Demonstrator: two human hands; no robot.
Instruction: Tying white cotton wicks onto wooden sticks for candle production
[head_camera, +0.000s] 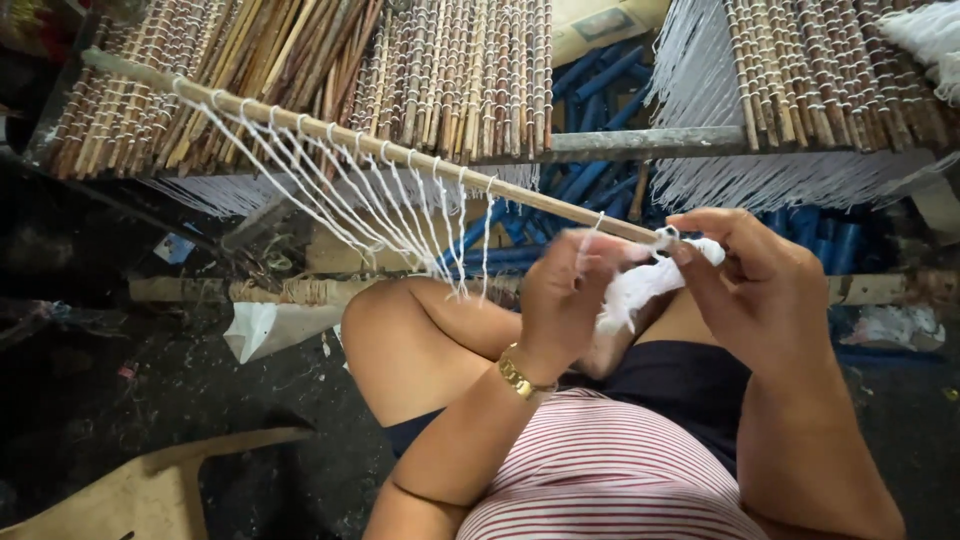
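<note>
**White thread at the end of the stick**

White thread (640, 285) is bunched between both my hands, a loose tuft hanging down toward my lap. My left hand (565, 300) is curled, its fingers pressed together around the thread just below the near end of the wooden stick (400, 155). My right hand (760, 290) faces it, thumb and forefinger pinching a small white wad of the same thread right at the stick's tip. The two hands are almost touching, with the thread running between them.

From that tip the stick slants away to the upper left, and a row of white loops (380, 200) hangs along it, each strand knotted over the wood and drawn down toward my knee. Its far end lies against the near edge of the woven mat of thin sticks (460, 80) stretched across the frame. A grey bar (640, 143) runs along the mat's near edge, with a fringe of white threads (780, 180) dropping below it on the right. Blue tubes (590, 180) lie underneath, behind the fringe. On my left wrist sits a gold watch (520, 380).
</note>
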